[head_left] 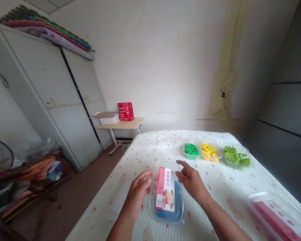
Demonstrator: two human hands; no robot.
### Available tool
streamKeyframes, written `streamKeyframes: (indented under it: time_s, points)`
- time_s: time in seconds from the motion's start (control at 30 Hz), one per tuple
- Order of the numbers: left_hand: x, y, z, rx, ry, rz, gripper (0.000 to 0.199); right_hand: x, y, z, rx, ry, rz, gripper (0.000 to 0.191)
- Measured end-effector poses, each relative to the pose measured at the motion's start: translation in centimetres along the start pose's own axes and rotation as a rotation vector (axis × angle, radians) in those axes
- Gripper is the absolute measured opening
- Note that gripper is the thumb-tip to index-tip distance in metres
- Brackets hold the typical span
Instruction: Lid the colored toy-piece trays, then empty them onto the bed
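A clear lidded container (178,204) with a pink and white label (165,189) lies on the covered table, with something blue inside. My left hand (140,187) is at its left edge, fingers extended and apart from the thumb, holding nothing. On the right side, my right hand (190,179) is by the container's upper right corner, its index finger stretched out and the thumb apart. Whether the fingertips touch the container is hard to tell.
Beyond stand open clear tubs of green pieces (191,149), yellow pieces (209,151) and light green pieces (234,156). Another clear container with pink contents (278,214) lies near right. A side table (130,124) holds a red bag (125,111) and a box (109,119).
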State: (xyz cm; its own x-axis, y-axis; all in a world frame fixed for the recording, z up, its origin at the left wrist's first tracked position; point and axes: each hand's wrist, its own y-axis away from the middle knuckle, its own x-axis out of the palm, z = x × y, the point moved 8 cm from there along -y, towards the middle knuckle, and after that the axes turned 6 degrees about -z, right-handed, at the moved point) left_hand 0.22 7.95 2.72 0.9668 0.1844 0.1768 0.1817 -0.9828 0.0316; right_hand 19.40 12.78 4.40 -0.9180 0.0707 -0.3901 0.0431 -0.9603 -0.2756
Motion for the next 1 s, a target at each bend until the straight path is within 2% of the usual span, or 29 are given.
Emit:
streamKeyframes:
  time_s: [0.13, 0.23, 0.33, 0.43, 0.53, 0.63, 0.73, 0.87, 1.0]
  points:
    - [-0.5, -2.7, 2.0, 0.089, -0.414, -0.084, 0.038, 0.2, -0.1, -2.1, 0.035, 0.325, 0.019, 0.041]
    - [-0.5, -3.1, 2.7, 0.190, -0.641, -0.152, 0.030, 0.5, 0.1, -2.5, 0.019, 0.569, 0.030, 0.038]
    - [-0.7, -3.0, 3.2, 0.186, -0.735, -0.177, 0.032, 0.7, 0.3, -2.7, 0.017, 0.676, 0.037, 0.036]
    - [-1.1, -3.1, 3.7, 0.138, -0.680, -0.181, 0.037, 0.8, 0.1, -3.0, 0.026, 0.680, 0.032, 0.035]
    - [-1.3, -3.7, 4.5, 0.047, -0.530, -0.170, 0.036, 0.8, -0.4, -3.8, 0.049, 0.588, 0.025, 0.034]
    - [-0.9, -4.5, 4.9, -0.007, -0.400, -0.156, 0.030, 1.0, -1.0, -4.9, 0.093, 0.377, 0.014, 0.029]
    - [-0.3, -5.5, 4.9, -0.026, -0.348, -0.169, 0.018, 1.1, -1.3, -5.9, 0.183, 0.143, -0.015, 0.027]
    - [0.4, -6.5, 5.1, -0.034, -0.314, -0.191, 0.024, 1.8, -1.0, -7.0, 0.363, -0.122, -0.008, 0.028]
    - [0.9, -6.6, 5.5, -0.002, -0.229, -0.206, 0.024, 2.4, -0.7, -7.4, 0.442, -0.202, 0.008, 0.028]
